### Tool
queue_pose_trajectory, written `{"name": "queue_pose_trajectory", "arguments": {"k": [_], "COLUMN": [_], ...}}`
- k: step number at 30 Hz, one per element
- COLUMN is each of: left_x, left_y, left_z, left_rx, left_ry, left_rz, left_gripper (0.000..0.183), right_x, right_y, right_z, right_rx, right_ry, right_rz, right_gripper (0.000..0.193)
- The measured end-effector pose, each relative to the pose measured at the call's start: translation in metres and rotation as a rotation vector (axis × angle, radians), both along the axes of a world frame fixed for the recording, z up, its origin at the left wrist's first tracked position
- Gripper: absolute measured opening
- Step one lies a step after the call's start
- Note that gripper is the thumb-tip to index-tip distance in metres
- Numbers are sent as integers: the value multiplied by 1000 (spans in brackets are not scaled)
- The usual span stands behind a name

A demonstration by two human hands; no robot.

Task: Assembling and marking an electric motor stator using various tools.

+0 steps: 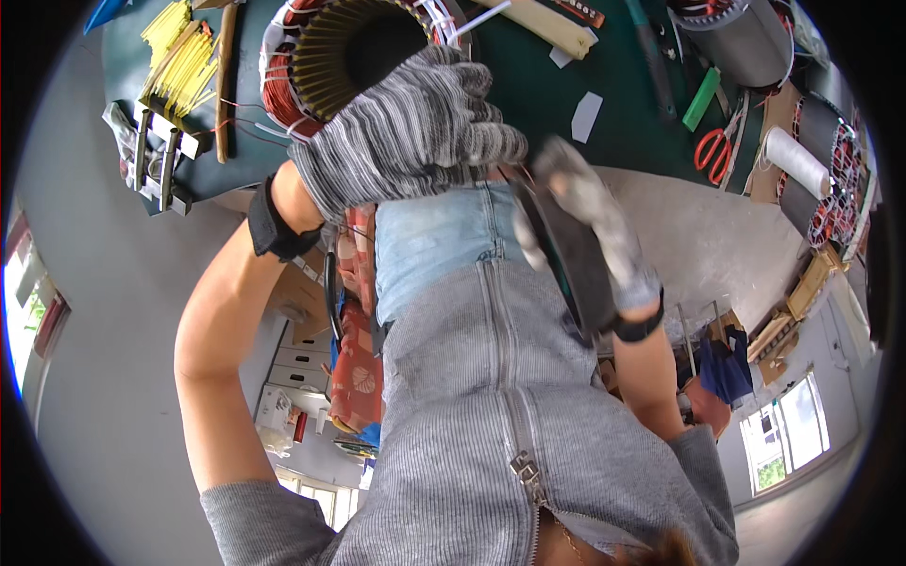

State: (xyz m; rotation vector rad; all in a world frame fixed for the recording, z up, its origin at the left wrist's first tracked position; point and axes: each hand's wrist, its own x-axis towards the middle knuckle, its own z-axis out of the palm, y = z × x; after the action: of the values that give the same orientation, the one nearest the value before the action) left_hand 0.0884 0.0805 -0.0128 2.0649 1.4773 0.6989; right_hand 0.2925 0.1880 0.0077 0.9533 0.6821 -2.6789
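My left hand (415, 127), in a grey striped glove, is closed beside the near rim of a motor stator (285, 71) with copper-red windings and white lacing. What its fingers grip is hidden. My right hand (604, 212), in a pale glove and smeared by motion, grips a long black hand tool (576, 259); its exact kind is unclear. The tool slants over my lap, its upper end close to my left fingertips. Thin wires (505, 174) show between the two hands. Other loose leads (260, 125) run left from the stator.
On the dark green table lie yellow strips (184, 66), a wooden stick (226, 85), a metal fixture (162, 156), a white paper piece (586, 116), a green strip (701, 99) and red-handled scissors (717, 151). Further right are a grey cylinder (741, 47) and a white thread spool (797, 162).
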Motion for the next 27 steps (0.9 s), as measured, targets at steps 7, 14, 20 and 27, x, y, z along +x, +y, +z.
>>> {"name": "queue_pose_trajectory", "arguments": {"k": [7,14,20,27], "left_x": [1,5,-3,-2], "left_y": [-5,-8,-1,-1], "left_z": [-7,-5,-1,0], "left_rx": [25,81,63,-17], "left_ry": [43,52,6,16], "left_rz": [41,56,10,14], "left_gripper": [32,34,31,31], "right_x": [12,-3,-38,-15], "right_y": [1,-7,-6,-8], "right_z": [4,14,2,9], "right_rx": [949,1873,1888,1727], "right_ry": [-52,221,257,128], "right_rz": [236,348,246,209], "right_gripper": [21,26,22,18]}}
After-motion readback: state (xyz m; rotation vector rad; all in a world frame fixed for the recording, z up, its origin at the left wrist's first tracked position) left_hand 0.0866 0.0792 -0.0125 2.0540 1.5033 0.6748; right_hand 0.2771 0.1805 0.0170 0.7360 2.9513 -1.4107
